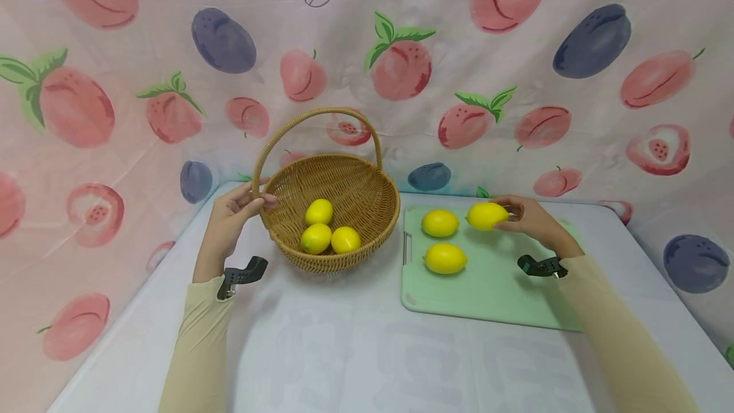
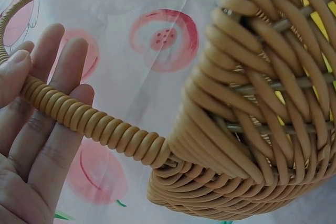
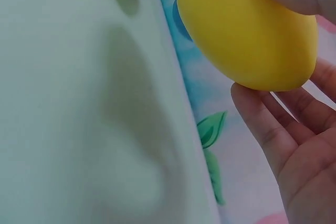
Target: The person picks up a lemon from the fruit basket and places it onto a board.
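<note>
Holds a lemon (image 1: pixel 486 216) in the right hand (image 1: pixel 530 222), pinched between thumb and fingers over the green board (image 1: pixel 482 295) on the table (image 1: pixel 338 349). Looks lifted, judging by the shadow (image 3: pixel 128 93) on the board in the right wrist view. Grips the handle (image 2: pixel 97 121) near its lower left end with the left hand (image 1: pixel 229 215), fingers on one side, thumb on the other. In the basket (image 1: pixel 350 190), gathered toward the near side: three lemons (image 1: pixel 316 238). On the board, toward the basket: two more lemons (image 1: pixel 445 258), one just beside the held lemon.

Cannot tell how firm either grip is. Could drop the held lemon by easing the thumb, with a smooth, rounded surface to pinch, and send it rolling off the board. Could nudge the neighboring lemon by swinging left too low. Could tip the basket, and spill fruit over the low near side, by pulling too hard on only one end of the handle.
</note>
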`<act>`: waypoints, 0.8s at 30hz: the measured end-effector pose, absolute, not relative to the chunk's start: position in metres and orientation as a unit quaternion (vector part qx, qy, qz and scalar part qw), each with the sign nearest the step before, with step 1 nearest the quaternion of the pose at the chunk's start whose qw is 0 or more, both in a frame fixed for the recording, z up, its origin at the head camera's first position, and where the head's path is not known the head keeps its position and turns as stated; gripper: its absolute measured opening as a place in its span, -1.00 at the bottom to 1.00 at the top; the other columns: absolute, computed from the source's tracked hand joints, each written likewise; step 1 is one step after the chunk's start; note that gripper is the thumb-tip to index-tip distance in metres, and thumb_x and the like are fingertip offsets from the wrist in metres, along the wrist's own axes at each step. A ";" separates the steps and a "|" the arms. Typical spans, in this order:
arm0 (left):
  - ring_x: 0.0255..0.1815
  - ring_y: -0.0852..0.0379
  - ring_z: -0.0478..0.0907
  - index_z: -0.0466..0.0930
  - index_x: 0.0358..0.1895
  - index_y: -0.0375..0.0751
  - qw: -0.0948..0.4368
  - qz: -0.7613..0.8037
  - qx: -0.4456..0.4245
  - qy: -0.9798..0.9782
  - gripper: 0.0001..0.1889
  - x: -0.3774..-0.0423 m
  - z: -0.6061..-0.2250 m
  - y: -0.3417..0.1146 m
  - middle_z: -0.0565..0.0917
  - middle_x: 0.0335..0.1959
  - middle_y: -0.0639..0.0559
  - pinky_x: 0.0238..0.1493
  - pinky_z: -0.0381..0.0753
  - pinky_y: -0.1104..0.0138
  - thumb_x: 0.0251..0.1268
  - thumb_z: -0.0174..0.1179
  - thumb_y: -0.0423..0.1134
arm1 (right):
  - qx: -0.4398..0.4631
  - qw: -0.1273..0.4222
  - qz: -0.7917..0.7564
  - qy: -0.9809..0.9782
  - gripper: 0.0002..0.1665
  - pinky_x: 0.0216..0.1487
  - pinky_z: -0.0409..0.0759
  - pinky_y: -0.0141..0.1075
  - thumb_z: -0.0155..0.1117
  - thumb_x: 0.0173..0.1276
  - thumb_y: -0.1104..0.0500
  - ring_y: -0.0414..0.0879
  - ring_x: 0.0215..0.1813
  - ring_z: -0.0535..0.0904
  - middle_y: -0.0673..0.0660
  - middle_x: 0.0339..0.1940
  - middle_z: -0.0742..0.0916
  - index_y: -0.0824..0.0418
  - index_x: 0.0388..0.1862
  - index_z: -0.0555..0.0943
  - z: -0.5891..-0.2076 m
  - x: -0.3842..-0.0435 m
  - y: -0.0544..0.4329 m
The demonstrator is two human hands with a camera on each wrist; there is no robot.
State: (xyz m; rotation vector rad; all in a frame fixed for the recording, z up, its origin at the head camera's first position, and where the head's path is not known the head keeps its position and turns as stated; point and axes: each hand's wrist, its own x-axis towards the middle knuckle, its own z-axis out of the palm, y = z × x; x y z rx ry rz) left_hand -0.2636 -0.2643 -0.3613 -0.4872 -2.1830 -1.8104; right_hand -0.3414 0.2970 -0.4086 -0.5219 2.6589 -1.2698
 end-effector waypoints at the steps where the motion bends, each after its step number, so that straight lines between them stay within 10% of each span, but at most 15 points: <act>1: -0.20 0.34 0.66 0.38 0.26 -0.32 0.131 -0.625 -0.168 -0.751 -0.58 -0.264 -0.361 -0.264 0.71 -0.31 0.30 -0.06 0.59 0.51 0.37 0.07 -0.31 | -0.173 0.076 -0.425 0.885 -0.30 -0.03 0.46 -0.61 0.33 0.23 0.05 -0.38 0.00 0.45 0.26 0.22 0.51 0.27 0.30 0.35 -0.410 -0.342 0.298; 11: -0.21 0.33 0.67 0.39 0.24 -0.33 0.134 -0.628 -0.172 -0.747 -0.59 -0.264 -0.362 -0.265 0.72 -0.31 0.30 -0.06 0.59 0.50 0.37 0.06 -0.32 | -0.169 0.084 -0.425 0.885 -0.34 -0.06 0.47 -0.59 0.30 0.27 0.11 -0.41 -0.01 0.41 0.30 0.22 0.50 0.32 0.28 0.35 -0.422 -0.343 0.301; 24: -0.21 0.34 0.67 0.39 0.25 -0.31 0.132 -0.627 -0.170 -0.749 -0.59 -0.264 -0.361 -0.264 0.72 -0.31 0.30 -0.05 0.59 0.51 0.37 0.06 -0.31 | -0.151 0.107 -0.427 0.885 -0.31 -0.05 0.41 -0.64 0.31 0.26 0.07 0.19 0.24 0.38 0.33 0.26 0.46 0.34 0.28 0.33 -0.435 -0.348 0.305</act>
